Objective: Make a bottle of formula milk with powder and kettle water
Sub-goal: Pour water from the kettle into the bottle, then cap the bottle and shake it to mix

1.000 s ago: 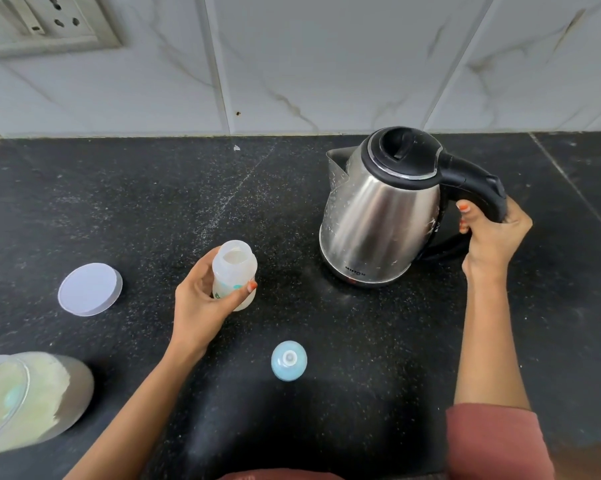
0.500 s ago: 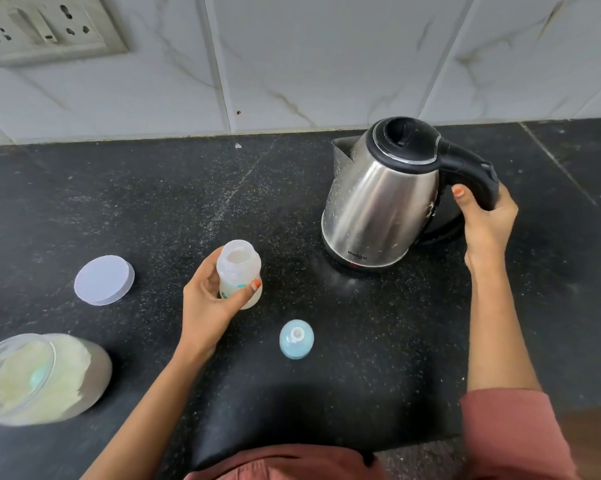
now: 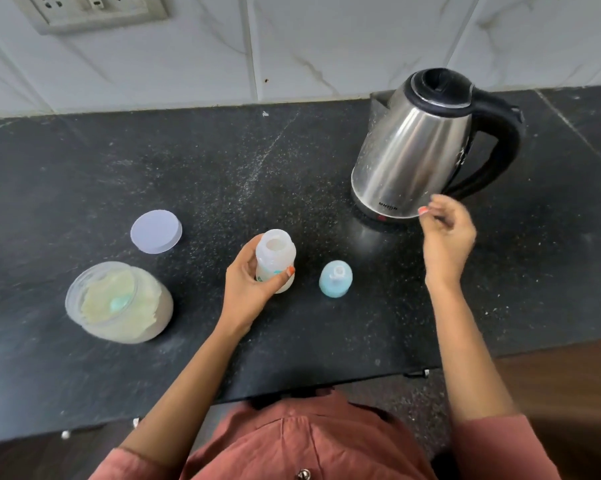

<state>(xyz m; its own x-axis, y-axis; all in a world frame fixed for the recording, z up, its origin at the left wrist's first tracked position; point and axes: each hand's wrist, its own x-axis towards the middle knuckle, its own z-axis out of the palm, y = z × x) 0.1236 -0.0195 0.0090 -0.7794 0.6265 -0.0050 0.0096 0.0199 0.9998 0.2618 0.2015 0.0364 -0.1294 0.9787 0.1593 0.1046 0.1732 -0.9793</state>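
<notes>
Open baby bottle [image 3: 275, 259] stands upright at frame centre on the black countertop [image 3: 84, 168], gripped by the left hand [image 3: 249, 292], fingers and thumb curled round its body. Blue teat cap [image 3: 335, 279] just right of it, apart. Right hand [image 3: 446, 233] blurred, loosely curled, holding nothing, near the base of the steel kettle [image 3: 410, 147], upper right. Open powder jar [image 3: 119, 303] lower left; its lid [image 3: 156, 231] lies flat above it

Illegible small brand lettering low on the steel kettle [image 3: 413, 150]
</notes>
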